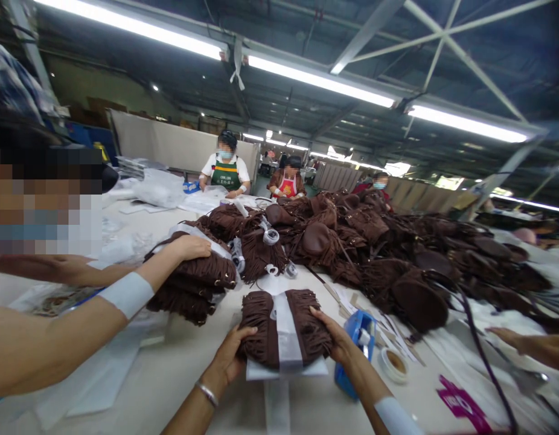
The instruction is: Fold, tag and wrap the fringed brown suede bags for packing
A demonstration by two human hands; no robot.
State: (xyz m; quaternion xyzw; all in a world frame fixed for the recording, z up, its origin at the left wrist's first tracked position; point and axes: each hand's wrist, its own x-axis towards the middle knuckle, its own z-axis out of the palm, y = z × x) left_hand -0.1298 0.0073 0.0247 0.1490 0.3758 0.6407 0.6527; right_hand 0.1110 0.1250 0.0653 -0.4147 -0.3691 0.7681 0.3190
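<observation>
My left hand (229,356) grips the left edge of a brown fringed bag (261,326) that lies on the table, fingers curled round it. My right hand (334,338) holds the bag's right edge, fingers closed on the fringe. A white paper strip (286,332) runs over the bag's middle and down onto the table. A blue tape dispenser (357,338) stands just right of my right hand.
A co-worker's arm (125,290) on the left reaches onto a stack of brown bags (193,284). A big heap of brown fringed bags (397,254) fills the table's middle and right. A tape roll (394,364) lies nearby. Other people sit at the far end; another hand (510,338) rests at right.
</observation>
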